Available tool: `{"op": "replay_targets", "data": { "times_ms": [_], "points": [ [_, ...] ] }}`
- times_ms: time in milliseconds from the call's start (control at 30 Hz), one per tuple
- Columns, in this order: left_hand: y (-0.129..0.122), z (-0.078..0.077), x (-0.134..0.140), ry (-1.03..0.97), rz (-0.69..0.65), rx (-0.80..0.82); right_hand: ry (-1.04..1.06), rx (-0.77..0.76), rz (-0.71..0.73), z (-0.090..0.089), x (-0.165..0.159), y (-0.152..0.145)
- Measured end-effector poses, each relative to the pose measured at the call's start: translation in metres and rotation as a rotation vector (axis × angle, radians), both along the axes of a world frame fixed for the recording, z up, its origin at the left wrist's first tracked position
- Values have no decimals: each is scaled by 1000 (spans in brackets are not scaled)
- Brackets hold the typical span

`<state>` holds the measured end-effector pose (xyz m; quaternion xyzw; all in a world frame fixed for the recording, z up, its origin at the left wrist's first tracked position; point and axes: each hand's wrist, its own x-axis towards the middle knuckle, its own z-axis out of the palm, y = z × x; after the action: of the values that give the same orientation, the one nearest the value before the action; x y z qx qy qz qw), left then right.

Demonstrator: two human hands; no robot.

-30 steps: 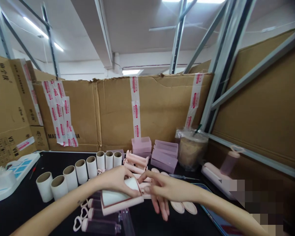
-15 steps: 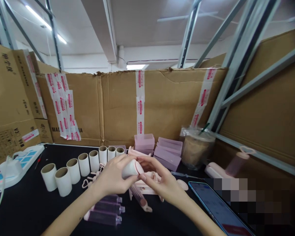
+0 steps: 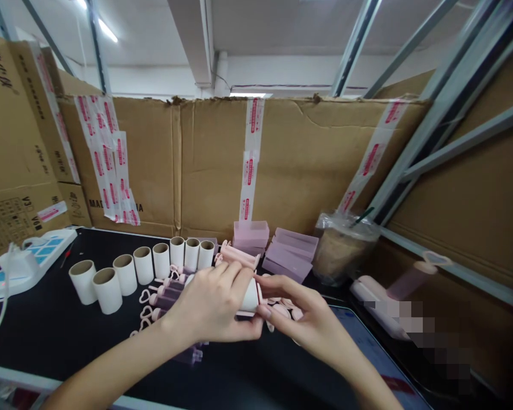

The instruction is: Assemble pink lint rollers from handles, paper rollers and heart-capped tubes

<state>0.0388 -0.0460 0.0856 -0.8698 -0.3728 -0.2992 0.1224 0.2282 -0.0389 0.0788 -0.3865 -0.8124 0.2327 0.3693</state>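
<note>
A white paper roll [image 3: 251, 298], lying nearly level, is wrapped by my left hand [image 3: 214, 302]; the fingers hide its middle. Its right end shows a red edge and a pale pink rim. There my right hand [image 3: 297, 307] pinches with thumb and fingertips. Behind my left hand lie several purple translucent tubes [image 3: 166, 291] with pink heart-shaped loops. A pale pink roller part [image 3: 240, 256] rests just beyond the roll. Small pink pieces [image 3: 283, 310] lie partly hidden behind my right hand.
Several white rolls [image 3: 107, 290] stand upright at the left, before a cardboard wall [image 3: 209, 165]. Purple boxes [image 3: 288, 259] and a bagged drink cup [image 3: 340, 250] stand at the back. A phone [image 3: 367, 341] lies on the right, a power strip [image 3: 47, 262] far left.
The view has tilted downward. Both hands have shifted slightly right, and the roll has turned more level, with a pink rim now visible at its right end.
</note>
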Motion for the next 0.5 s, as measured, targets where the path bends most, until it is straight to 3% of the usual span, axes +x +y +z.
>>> {"op": "replay_targets", "data": {
  "times_ms": [300,500],
  "points": [
    [5,7,0,96,18,34,55,-83,39,10,-11,1],
    [14,6,2,145,-13,50,16,21,-44,9,-19,6]
  ]
}}
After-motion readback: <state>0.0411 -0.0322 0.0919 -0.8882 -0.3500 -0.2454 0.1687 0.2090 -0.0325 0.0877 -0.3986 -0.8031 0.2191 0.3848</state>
